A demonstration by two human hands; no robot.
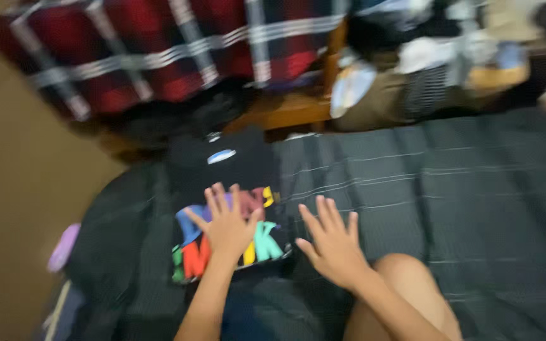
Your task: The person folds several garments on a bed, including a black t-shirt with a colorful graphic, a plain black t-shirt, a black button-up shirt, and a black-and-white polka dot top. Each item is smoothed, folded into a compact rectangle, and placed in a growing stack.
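Observation:
A folded black shirt (238,167) with bright multicoloured lettering lies on a dark grey striped bed cover (450,189). My left hand (225,221) lies flat on the lettering, fingers spread. Just to its right, my right hand (333,243) rests open on the bed cover at the shirt's edge, holding nothing. My bare knee (409,278) shows at the lower right. The picture is blurred.
A red, black and white plaid cloth (159,50) hangs over wooden furniture (285,110) at the back. A heap of mixed clothes (437,57) lies at the back right. A tan wall (14,189) runs along the left, with a small purple object (63,247) beside the bed.

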